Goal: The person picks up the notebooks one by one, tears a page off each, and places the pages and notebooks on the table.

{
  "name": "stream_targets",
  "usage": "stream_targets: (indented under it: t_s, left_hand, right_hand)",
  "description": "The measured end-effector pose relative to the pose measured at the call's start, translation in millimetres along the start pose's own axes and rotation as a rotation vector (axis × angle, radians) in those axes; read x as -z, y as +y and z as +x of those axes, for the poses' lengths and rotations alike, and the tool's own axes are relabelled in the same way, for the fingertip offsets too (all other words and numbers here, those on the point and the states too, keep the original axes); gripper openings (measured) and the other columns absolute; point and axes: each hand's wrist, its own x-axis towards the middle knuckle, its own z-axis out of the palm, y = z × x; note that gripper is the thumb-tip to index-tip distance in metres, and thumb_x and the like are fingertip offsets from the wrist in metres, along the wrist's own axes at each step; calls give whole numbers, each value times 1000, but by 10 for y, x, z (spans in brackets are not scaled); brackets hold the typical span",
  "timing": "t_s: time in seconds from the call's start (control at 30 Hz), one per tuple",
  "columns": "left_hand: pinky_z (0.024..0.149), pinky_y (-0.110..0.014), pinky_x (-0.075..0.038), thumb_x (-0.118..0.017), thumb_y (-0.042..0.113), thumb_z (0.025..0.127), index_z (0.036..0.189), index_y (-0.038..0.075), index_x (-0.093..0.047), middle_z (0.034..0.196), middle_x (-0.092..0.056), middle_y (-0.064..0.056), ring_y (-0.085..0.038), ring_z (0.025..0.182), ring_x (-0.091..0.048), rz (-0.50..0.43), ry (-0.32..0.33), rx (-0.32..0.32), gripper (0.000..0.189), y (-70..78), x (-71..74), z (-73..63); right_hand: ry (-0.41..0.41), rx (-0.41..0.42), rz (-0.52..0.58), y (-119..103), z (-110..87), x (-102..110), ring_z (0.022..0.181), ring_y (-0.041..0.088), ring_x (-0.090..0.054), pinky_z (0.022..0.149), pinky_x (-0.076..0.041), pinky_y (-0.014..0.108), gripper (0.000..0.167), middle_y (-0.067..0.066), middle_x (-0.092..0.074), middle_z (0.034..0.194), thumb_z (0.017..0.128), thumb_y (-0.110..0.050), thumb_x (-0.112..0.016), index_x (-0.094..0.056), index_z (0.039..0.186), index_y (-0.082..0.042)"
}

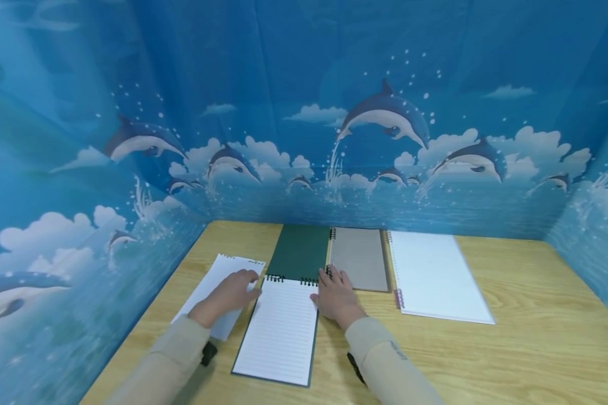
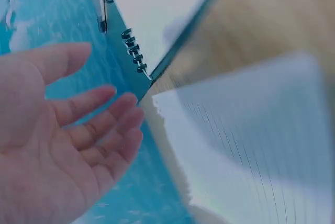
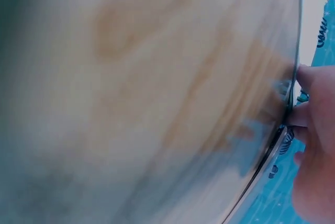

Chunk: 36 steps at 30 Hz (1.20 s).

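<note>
A spiral notebook lies open on the table, its dark green cover (image 1: 300, 250) folded away at the back and its lined white page (image 1: 284, 332) facing up in front. Left of it is a loose sheet (image 1: 202, 298) with a ragged, perforated top edge. My left hand (image 1: 233, 292) is over that sheet, beside the notebook; its palm (image 2: 47, 145) and loosely bent fingers hold nothing. At the notebook's right, my right hand (image 1: 336, 295) rests by the black spiral binding (image 1: 309, 282), fingers spread toward the lower left of a grey notebook (image 1: 360, 259).
A larger white spiral-bound pad (image 1: 441, 275) lies at the right, with a pinkish bit (image 1: 399, 298) at its lower left corner. The wooden table (image 1: 537, 349) is bordered by a blue dolphin-print curtain (image 1: 294, 112) at the back and sides.
</note>
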Motion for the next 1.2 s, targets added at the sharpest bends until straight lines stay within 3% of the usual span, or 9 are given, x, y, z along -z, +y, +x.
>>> stream_targets:
  t_s: [0.1, 0.2, 0.3, 0.4, 0.47, 0.63, 0.97, 1.07, 1.2]
  left_hand:
    - [85, -44, -48, -53, 23, 92, 118, -8, -53, 112, -60, -23, -34, 102, -58, -140, -35, 95, 40, 5, 27, 238]
    - [84, -44, -48, -47, 26, 95, 119, -9, -51, 115, -58, -24, -36, 104, -57, -212, -59, 187, 43, -17, 15, 426]
    - [70, -37, -48, -45, 30, 96, 93, -6, -58, 85, -61, -15, -25, 75, -58, -231, -96, 256, 38, -12, -34, 580]
    - [56, -30, -40, -47, 32, 94, 73, 2, -53, 62, -46, -5, -15, 54, -41, -240, -114, 307, 38, 37, -86, 684]
    - [54, -29, -39, -50, 33, 93, 76, 0, -55, 63, -47, -5, -14, 55, -41, -244, -105, 337, 37, 83, -113, 718]
    - [66, -35, -48, -57, 29, 89, 112, -11, -54, 97, -60, -19, -24, 78, -57, -249, -78, 390, 46, 175, -139, 728]
    - [74, -39, -51, -63, 24, 85, 114, -12, -54, 109, -60, -24, -29, 89, -59, -206, -74, 385, 46, 239, -124, 755]
    - [73, -38, -50, -60, 23, 86, 112, -11, -56, 108, -61, -22, -27, 86, -59, -199, -79, 379, 42, 224, -114, 767]
    - [74, -39, -50, -55, 20, 87, 112, -12, -56, 104, -62, -22, -27, 85, -58, -185, -57, 371, 40, 226, -85, 774]
  right_hand:
    - [27, 14, 5, 12, -24, -9, 142, 27, -14, 115, -12, 44, 57, 4, -30, 150, 96, -47, -38, -42, 138, -10]
    - [40, 18, 15, 7, -37, -25, 142, 28, -16, 115, -13, 44, 56, 5, -31, 149, 96, -46, -38, -43, 137, -10]
    - [38, 15, 27, 4, -31, -45, 142, 28, -14, 115, -12, 44, 55, 5, -29, 150, 97, -45, -36, -41, 139, -9]
    - [34, 18, 42, 3, -32, -46, 142, 28, -14, 115, -12, 44, 54, 6, -28, 151, 98, -43, -34, -40, 139, -8]
    - [30, 22, 52, 6, -35, -40, 142, 28, -13, 115, -12, 44, 53, 6, -28, 151, 98, -42, -33, -39, 139, -8]
    - [40, 35, 90, 43, -30, -49, 142, 28, -14, 115, -12, 45, 52, 6, -27, 151, 99, -40, -31, -39, 139, -8]
    - [123, 62, 238, 140, 2, 25, 140, 30, -20, 113, -15, 47, 50, 9, -29, 150, 100, -36, -32, -39, 139, -5]
    - [124, 120, 210, 133, -61, 96, 139, 29, -25, 113, -19, 46, 49, 8, -34, 147, 99, -36, -36, -42, 137, -7]
    - [41, 252, 116, 64, -262, 226, 136, 27, -30, 111, -24, 44, 47, 6, -41, 144, 97, -37, -40, -44, 137, -11]
